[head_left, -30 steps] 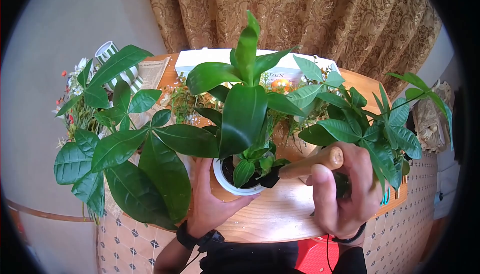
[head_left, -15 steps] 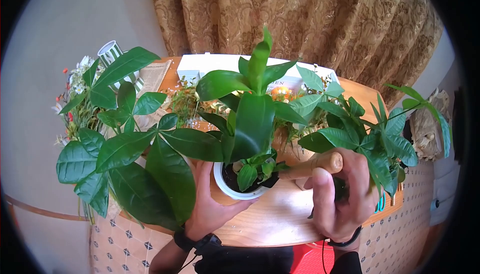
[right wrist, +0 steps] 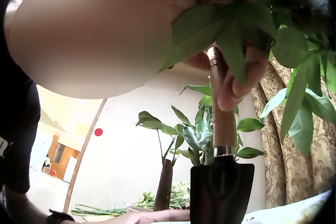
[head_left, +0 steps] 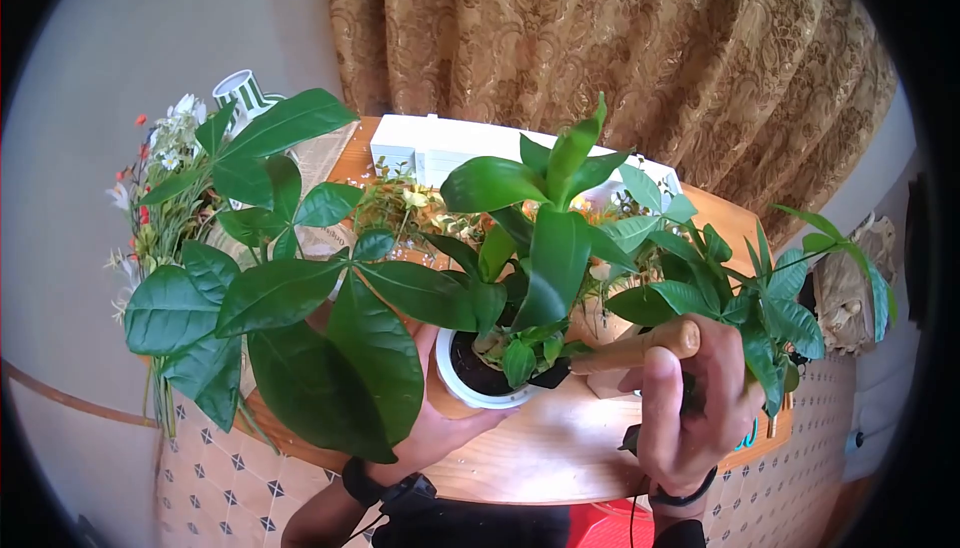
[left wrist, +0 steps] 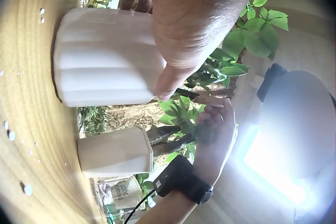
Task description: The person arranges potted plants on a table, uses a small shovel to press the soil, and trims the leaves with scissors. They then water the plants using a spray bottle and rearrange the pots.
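Note:
My left hand [head_left: 435, 438] grips a ribbed white flower pot [left wrist: 105, 56], thumb along its near rim and fingers around its left side. Dark soil and a plant with broad green leaves [head_left: 556, 258] fill the pot, which stands on the wooden table. In my right hand [head_left: 695, 408] is a small garden trowel [right wrist: 220, 192], held by its wooden handle. Its black blade [head_left: 550, 375] tilts down at the right side of the pot's rim, beside the soil and lower leaves. Part of the blade is hidden there in the head view.
Large leaves [head_left: 310, 308] spread over the left foreground. A second white pot [left wrist: 115, 153] with a plant stands to the right. Behind are cut flowers [head_left: 415, 203] and a white box [head_left: 460, 143]. A striped vase [head_left: 243, 98] lies at back left; white granules dot the table.
The head view has shifted, so pot and plant appear further right and lower. Both hands keep their holds, and the trowel blade stays at the pot's right rim.

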